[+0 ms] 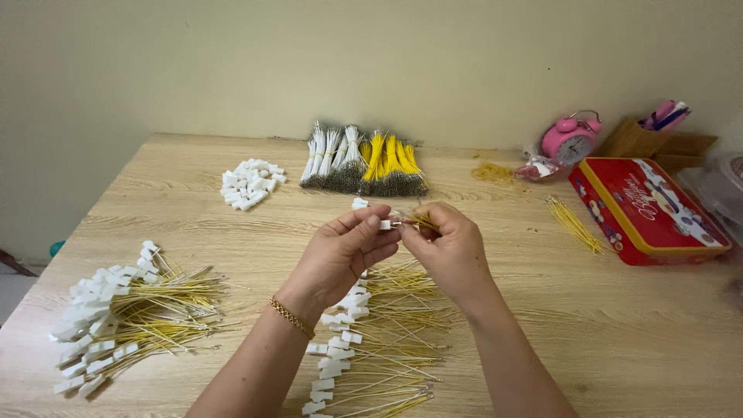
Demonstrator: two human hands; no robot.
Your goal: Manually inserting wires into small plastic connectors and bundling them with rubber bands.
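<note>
Hiding wire tips inside right hand

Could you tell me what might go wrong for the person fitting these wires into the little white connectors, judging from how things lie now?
The left hand pinches a small white connector at its fingertips only, so it could slip and drop among the finished pieces beneath. The right hand holds thin yellow wires close to their ends; they might bend or miss the opening. The loose yellow wires beside the red tin could roll or scatter if nudged.
</note>
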